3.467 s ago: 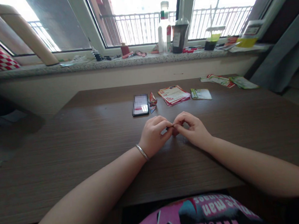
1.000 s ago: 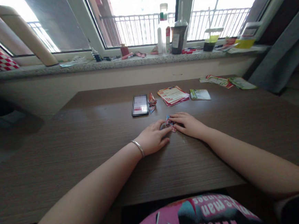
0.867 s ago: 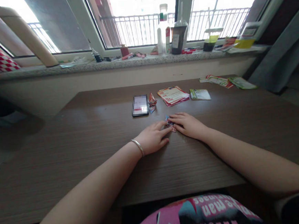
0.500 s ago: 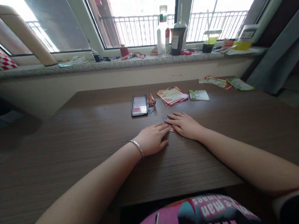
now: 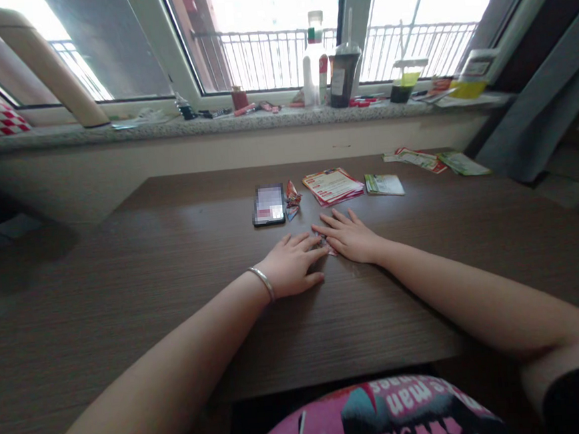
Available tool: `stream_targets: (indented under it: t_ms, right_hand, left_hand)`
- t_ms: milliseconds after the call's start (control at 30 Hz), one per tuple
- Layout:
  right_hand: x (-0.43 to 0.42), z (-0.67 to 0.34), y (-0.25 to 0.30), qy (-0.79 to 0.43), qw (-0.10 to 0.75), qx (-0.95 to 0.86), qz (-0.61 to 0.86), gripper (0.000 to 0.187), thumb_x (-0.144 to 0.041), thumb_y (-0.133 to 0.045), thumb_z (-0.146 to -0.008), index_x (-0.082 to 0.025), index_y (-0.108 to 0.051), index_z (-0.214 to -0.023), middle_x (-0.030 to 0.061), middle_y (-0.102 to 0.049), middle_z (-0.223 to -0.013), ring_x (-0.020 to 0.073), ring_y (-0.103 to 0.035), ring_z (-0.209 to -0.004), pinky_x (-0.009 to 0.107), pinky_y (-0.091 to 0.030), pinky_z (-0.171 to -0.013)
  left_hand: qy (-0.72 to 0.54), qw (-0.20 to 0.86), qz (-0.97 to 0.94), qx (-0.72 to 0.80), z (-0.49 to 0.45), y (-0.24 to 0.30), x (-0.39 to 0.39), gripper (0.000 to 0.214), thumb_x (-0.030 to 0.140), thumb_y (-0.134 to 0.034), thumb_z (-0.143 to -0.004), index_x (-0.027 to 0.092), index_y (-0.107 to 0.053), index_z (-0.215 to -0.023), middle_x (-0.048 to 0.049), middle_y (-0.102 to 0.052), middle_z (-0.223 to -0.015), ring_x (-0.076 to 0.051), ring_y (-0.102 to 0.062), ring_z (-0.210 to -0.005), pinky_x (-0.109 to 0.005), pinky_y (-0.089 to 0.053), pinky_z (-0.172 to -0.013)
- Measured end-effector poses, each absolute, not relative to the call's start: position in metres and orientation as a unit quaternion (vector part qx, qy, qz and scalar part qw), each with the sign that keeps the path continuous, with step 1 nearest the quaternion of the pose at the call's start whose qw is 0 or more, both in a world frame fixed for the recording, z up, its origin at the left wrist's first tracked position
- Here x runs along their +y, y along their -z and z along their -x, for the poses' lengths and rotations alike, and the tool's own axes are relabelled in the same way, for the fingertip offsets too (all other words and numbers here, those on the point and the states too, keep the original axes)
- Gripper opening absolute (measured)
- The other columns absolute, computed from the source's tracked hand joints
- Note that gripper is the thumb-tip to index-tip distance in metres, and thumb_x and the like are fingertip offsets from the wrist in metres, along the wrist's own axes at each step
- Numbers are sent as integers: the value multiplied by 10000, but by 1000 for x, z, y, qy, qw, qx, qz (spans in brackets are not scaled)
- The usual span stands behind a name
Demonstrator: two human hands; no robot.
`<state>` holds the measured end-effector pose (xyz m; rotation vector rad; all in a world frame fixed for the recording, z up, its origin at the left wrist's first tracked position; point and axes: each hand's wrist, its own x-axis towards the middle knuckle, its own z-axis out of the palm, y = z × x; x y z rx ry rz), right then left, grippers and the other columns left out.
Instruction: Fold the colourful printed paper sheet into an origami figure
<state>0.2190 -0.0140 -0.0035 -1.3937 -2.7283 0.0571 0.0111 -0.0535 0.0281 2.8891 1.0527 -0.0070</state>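
Observation:
A small piece of printed paper (image 5: 330, 250) lies flat on the table, mostly covered by fingers; its exact kind is hidden. My left hand (image 5: 293, 263), with a silver bangle at the wrist, rests palm down, its fingertips on the left part of the paper. From the other side my right hand (image 5: 350, 236) lies with spread fingers, touching the paper's right part. Just beyond the hands is a folded red and blue paper piece (image 5: 292, 197), beside a phone (image 5: 268, 205) with a blurred screen.
Stacked printed sheets (image 5: 333, 186) and a green-white card pile (image 5: 384, 185) lie past my right hand. More cards (image 5: 420, 160) are at the table's far right. On the windowsill (image 5: 162, 128) stand bottles, a dark drink cup (image 5: 342, 76) and small items.
The fingers of both hands have spread wider. My right hand's fingertips have moved slightly away from me, covering more of the paper's upper part.

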Motion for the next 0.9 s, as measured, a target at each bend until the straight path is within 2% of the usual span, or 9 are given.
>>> stream_targets:
  t_ms: [67, 200, 333, 400, 533, 667, 800, 900]
  right_hand:
    - [-8, -217, 4, -20, 33, -889, 456, 495, -368, -274, -961, -287, -301, -1449, 78, -260, -1526, 346, -180, -1400, 614, -136, -1086]
    - [6, -209, 3, -18, 28, -885, 465, 480, -367, -271, -964, -296, -334, -1434, 64, -284, -1519, 327, -221, -1390, 573, -195, -1084]
    - [16, -200, -1, 18, 41, -868, 495, 440, -421, -355, -937, -353, -443, -1364, 58, -415, -1441, 330, -413, -1260, 514, -331, -1000]
    - [19, -196, -4, 33, 47, -861, 506, 423, -441, -388, -923, -368, -482, -1329, 69, -472, -1385, 338, -450, -1205, 501, -375, -934]
    - [21, -187, -10, 61, 66, -847, 524, 392, -453, -420, -912, -343, -553, -1264, 92, -551, -1267, 326, -477, -1137, 475, -380, -896]
    - [22, -181, -11, 72, 81, -833, 543, 402, -480, -412, -908, -297, -605, -1210, 127, -564, -1206, 325, -482, -1103, 448, -401, -880]
    - [26, -181, -8, 64, 100, -830, 545, 389, -436, -435, -907, -261, -615, -1204, 137, -544, -1226, 314, -466, -1118, 419, -404, -925]
    - [26, -186, -3, 57, 116, -838, 531, 391, -414, -433, -915, -242, -598, -1225, 123, -564, -1204, 289, -465, -1126, 400, -397, -960]
  left_hand:
    - [-1, 30, -937, 347, -10, -27, -52, 556, 475, -538, -851, 279, -426, -1359, -86, -372, -1460, -307, -304, -1349, -503, -239, -1083]
    - [-2, 37, -938, 343, -9, -26, -50, 553, 463, -538, -847, 287, -425, -1359, -74, -398, -1439, -300, -341, -1323, -456, -292, -1061]
    - [-4, 44, -941, 337, -9, -29, -50, 559, 439, -533, -851, 286, -406, -1374, -84, -408, -1428, -303, -382, -1294, -444, -323, -1043]
    - [-2, 44, -941, 336, -9, -30, -50, 569, 431, -531, -853, 285, -392, -1384, -91, -401, -1432, -305, -386, -1292, -445, -324, -1044]
    - [-8, 45, -944, 328, -8, -29, -49, 578, 425, -546, -847, 289, -389, -1386, -85, -392, -1438, -296, -385, -1294, -433, -320, -1050]
    - [-22, 46, -948, 314, -5, -27, -47, 564, 430, -543, -851, 300, -396, -1381, -67, -400, -1435, -279, -396, -1286, -419, -316, -1053]
    - [-8, 43, -945, 325, -5, -27, -47, 587, 441, -531, -855, 297, -365, -1399, -62, -387, -1453, -276, -383, -1302, -416, -296, -1066]
    - [16, 44, -938, 342, -5, -28, -47, 616, 475, -497, -862, 243, -344, -1412, -71, -360, -1473, -269, -344, -1334, -406, -263, -1088]
